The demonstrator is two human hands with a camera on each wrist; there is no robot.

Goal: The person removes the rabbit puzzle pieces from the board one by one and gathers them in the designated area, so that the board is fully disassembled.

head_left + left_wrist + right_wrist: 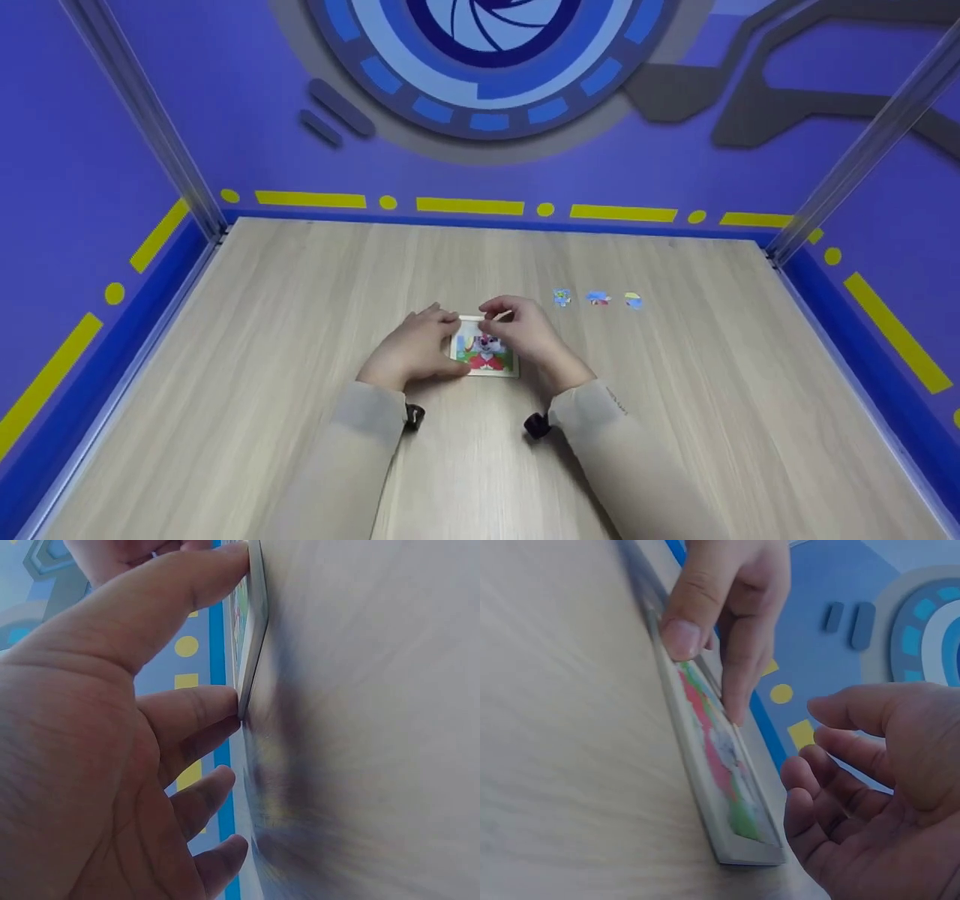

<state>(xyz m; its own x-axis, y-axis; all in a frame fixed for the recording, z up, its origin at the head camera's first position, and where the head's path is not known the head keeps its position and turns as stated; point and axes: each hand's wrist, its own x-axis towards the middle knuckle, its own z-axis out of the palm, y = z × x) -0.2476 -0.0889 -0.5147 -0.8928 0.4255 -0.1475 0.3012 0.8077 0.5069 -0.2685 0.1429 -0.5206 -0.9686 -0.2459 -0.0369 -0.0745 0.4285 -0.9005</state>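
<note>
A small jigsaw puzzle in a pale frame [486,373] lies on the table, showing a cartoon animal in red clothing. My left hand [416,349] grips the frame at its left side, thumb on the near edge and forefinger at the far corner. In the left wrist view, that thumb [172,596] touches the frame's rim. Over the puzzle's upper right part hovers my right hand [529,337]. Its fingers [840,802] are loosely bent in the right wrist view, with a gap between thumb and forefinger and nothing visible held there.
Three loose puzzle pieces lie in a row beyond my right hand: one blue-green piece [562,298], one blue and red piece [598,298], one yellow and blue piece [634,300]. Blue-purple panels [480,176] with yellow marks wall the wooden table [300,300] at back and sides.
</note>
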